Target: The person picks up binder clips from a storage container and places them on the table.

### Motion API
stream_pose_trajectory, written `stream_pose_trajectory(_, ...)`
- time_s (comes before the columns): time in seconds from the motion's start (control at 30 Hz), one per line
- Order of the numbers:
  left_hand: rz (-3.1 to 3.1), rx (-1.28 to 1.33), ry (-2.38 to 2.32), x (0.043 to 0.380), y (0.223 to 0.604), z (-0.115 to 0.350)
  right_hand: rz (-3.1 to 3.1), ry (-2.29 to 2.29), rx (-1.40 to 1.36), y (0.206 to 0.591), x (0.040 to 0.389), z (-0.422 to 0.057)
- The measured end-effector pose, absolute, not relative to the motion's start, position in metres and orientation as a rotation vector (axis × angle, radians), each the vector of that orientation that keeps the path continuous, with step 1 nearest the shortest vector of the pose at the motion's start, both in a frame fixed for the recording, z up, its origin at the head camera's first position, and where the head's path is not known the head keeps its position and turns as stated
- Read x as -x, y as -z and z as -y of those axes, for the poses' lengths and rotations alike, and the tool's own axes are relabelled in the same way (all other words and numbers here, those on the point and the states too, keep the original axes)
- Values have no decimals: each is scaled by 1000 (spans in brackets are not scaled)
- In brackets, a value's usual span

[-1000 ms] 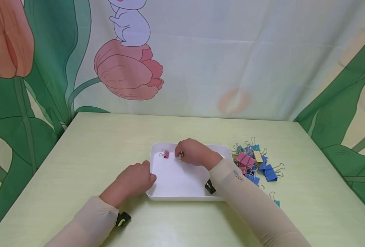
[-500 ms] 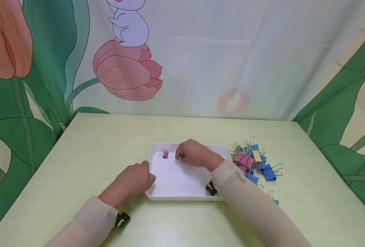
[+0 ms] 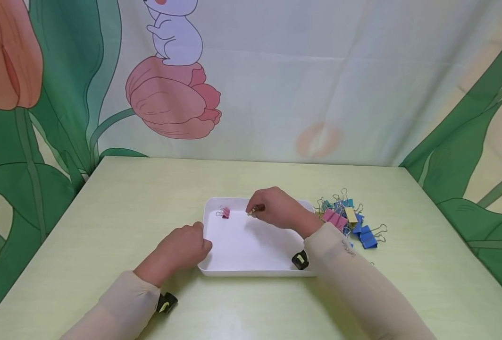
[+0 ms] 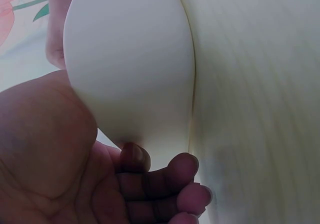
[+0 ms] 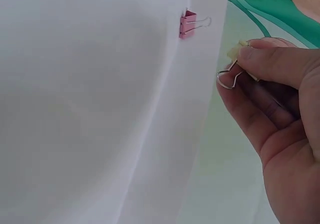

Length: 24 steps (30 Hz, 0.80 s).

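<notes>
Thumb and fingers of my right hand (image 3: 276,208) pinch a small yellow binder clip (image 5: 235,51) over the back part of the white tray (image 3: 251,245). Its wire handle sticks out past the fingertips in the right wrist view. A pink binder clip (image 3: 224,212) sits in the tray's back left corner, with its handles spread to the left. My left hand (image 3: 185,245) grips the tray's left rim. In the left wrist view, the curled fingers (image 4: 182,169) lie against the tray's outer wall (image 4: 135,74).
A heap of binder clips (image 3: 335,219), pink, blue, teal and yellow, lies right of the tray, partly behind my right sleeve (image 3: 361,274). One blue clip (image 3: 368,237) lies at the heap's right side. A printed curtain (image 3: 268,85) hangs behind the table (image 3: 157,189).
My right hand has moved a little to the right and up, with the yellow binder clip still pinched. The left hand keeps its hold on the tray rim.
</notes>
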State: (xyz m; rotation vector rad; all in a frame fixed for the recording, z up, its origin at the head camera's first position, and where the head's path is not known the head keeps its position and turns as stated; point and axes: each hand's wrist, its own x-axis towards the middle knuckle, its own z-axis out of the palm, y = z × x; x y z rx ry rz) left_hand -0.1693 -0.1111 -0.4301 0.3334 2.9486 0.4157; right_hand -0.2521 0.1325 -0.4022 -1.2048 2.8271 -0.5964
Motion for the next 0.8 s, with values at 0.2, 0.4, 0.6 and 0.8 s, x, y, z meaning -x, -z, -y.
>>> stream_pose_trajectory(0.2, -2941, -335, -415, 169, 430, 111, -2853, 779, 1192, 393, 244, -149)
stream_pose_trajectory(0.4, -2935, -335, -403, 170, 429, 110, -2839, 927, 1129, 381, 233, -165)
stream_pose_trajectory(0.6, -2934, -333, -403, 169, 427, 110, -2842, 1050, 1131, 371, 224, -179)
stream_pose_trajectory(0.8, -2940, -339, -390, 169, 428, 110, -2849, 1169, 1080, 367, 217, -194)
